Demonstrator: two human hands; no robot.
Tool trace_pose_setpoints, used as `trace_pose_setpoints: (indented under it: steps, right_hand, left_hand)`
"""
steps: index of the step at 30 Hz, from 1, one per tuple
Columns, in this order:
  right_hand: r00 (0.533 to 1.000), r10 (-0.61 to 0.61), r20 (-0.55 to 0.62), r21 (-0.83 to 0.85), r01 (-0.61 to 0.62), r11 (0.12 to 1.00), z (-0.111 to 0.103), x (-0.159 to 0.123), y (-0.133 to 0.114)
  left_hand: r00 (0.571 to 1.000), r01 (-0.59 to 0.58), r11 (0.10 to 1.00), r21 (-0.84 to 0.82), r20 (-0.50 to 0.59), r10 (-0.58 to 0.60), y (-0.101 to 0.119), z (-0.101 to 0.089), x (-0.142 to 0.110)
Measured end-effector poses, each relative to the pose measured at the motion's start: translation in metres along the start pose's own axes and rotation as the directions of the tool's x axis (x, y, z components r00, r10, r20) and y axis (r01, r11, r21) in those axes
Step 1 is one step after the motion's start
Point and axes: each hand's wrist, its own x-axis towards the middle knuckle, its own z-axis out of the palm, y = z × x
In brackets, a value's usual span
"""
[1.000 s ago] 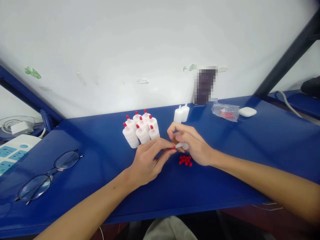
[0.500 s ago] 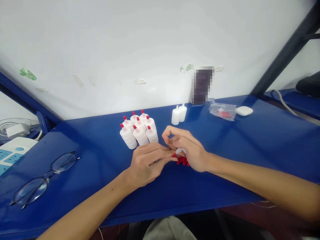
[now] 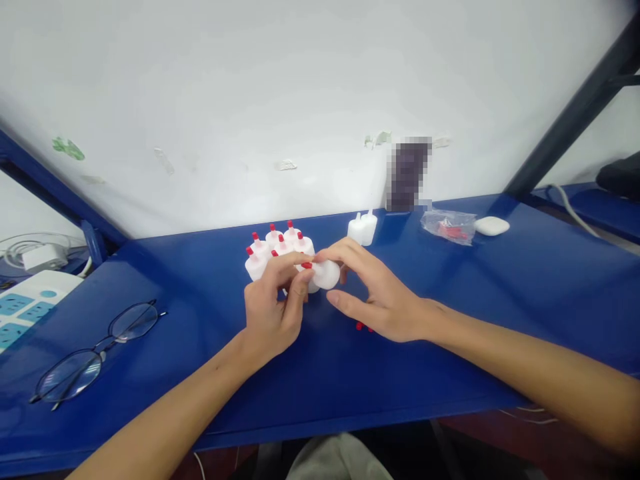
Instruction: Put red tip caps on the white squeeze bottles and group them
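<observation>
One smooth white plastic bottle (image 3: 327, 275) with a rounded body is held tipped above the blue-painted desk (image 3: 475, 287), just in front of a close-packed cluster of upright white bottles with red caps (image 3: 284, 247). The small red plastic cap (image 3: 307, 265) at its narrow end is pinched between the thumb and forefinger of the left hand (image 3: 273, 303), while the right hand (image 3: 383, 293) is curved loosely around the far side, its forefinger reaching toward the cap and its thumb spread clear of the body. How firmly the cap is seated cannot be told, since the nozzle is covered by fingers. If it is only lightly pressed on, the bottle could be dropped, as little support seems to be given by that loose right-hand curl. The cluster could also be knocked: it is stood very near the left knuckles, and such light, slick-looking bottles would probably be toppled easily. The loose red caps (image 3: 359, 326), partly hidden below the right hand, could be scattered by a low sweep of the wrist, the desk being glossy. Farther back, two uncapped white bottles with thin tapered nozzles (image 3: 357, 232) are stood side by side, left of a crinkled clear plastic bag (image 3: 450, 227) in which red pieces are seen.
</observation>
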Motion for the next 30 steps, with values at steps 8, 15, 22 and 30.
trace_pose_setpoints:
  steps: [8,15,22,30]
  right_hand:
    - [0.953,0.020,-0.302,-0.384,-0.141,0.913,-0.037,0.007,0.039]
    - [0.841,0.188,-0.507,-0.226,-0.340,0.913,-0.060,0.010,0.057]
    - [0.837,0.349,-0.420,-0.293,-0.490,0.821,-0.055,0.008,0.067]
    - [0.870,0.401,-0.285,-0.320,-0.481,0.816,-0.048,0.007,0.071]
  left_hand:
    - [0.966,-0.204,0.795,0.571,-0.012,0.257,-0.018,-0.023,0.034]
    - [0.985,-0.167,0.797,0.581,0.070,0.155,-0.024,-0.021,0.032]
    - [0.987,-0.159,0.826,0.541,0.084,0.135,-0.026,-0.018,0.032]
    - [0.990,-0.141,0.835,0.532,0.068,0.124,-0.025,-0.013,0.034]
